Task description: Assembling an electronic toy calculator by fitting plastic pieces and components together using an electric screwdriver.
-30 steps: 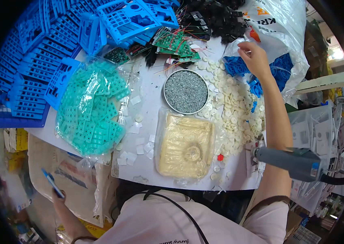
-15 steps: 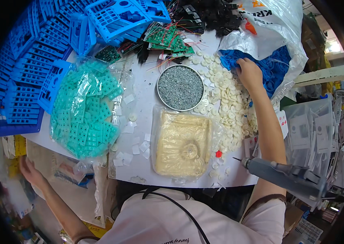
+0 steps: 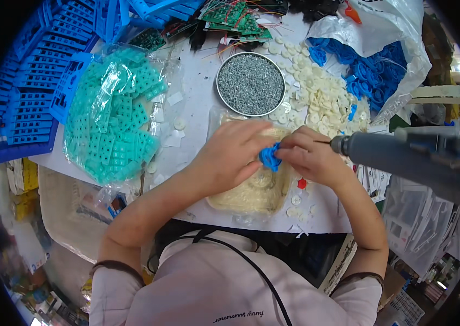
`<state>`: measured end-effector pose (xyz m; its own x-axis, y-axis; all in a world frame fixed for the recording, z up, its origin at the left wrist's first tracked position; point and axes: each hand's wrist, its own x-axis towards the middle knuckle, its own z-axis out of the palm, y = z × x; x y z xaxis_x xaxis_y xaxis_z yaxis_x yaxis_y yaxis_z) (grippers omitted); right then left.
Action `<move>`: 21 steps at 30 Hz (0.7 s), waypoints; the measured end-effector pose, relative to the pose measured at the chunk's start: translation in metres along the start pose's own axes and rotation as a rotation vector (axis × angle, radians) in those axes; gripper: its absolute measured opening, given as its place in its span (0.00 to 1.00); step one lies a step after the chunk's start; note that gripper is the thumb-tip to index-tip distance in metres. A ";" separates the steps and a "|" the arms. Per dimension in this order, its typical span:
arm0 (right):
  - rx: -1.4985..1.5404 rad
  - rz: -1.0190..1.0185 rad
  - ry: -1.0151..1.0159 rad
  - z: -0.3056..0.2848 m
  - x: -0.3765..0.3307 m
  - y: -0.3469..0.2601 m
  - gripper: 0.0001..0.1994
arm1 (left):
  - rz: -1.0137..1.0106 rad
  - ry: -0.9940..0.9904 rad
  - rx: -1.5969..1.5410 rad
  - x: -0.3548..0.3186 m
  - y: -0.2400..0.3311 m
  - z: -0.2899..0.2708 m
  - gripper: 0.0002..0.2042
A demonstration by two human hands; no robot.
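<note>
A small blue plastic part [image 3: 269,156], ring-like in outline, is held between my two hands above the cream-coloured block wrapped in clear plastic [image 3: 249,198]. My right hand [image 3: 317,156] pinches its right side. From the left, my left hand [image 3: 232,155] has its fingers and thumb closed about the same part; its exact contact is partly hidden. Just beyond my hands stands a round metal tin of small screws [image 3: 250,84]. An electric screwdriver [image 3: 398,157] hangs at the right, its bit pointing toward my right hand.
Cream plastic discs [image 3: 328,100] lie heaped right of the tin. A white bag [image 3: 398,32] spills blue parts [image 3: 377,73]. Teal pads in a clear bag [image 3: 113,119] and blue plastic frames [image 3: 50,70] occupy the left. Green circuit boards [image 3: 232,22] with wires are at the back.
My right hand has come back from the bag of blue parts with one in its fingers. My left hand has moved from beside the table to the middle, meeting it.
</note>
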<state>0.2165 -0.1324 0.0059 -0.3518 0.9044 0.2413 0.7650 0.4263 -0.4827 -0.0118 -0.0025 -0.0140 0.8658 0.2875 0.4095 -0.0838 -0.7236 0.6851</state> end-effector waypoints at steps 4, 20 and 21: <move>0.012 -0.026 0.007 0.009 -0.002 -0.015 0.19 | 0.064 -0.156 0.139 -0.029 0.002 0.014 0.14; -0.140 0.356 0.208 0.041 0.002 -0.064 0.10 | 0.021 -0.106 0.161 -0.048 0.023 0.013 0.14; -0.153 0.349 0.218 0.043 -0.002 -0.062 0.09 | 0.017 -0.117 0.140 -0.046 0.023 0.012 0.15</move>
<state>0.1466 -0.1597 -0.0012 0.0511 0.9627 0.2656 0.8948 0.0740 -0.4403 -0.0476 -0.0405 -0.0242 0.9170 0.2058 0.3417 -0.0362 -0.8102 0.5851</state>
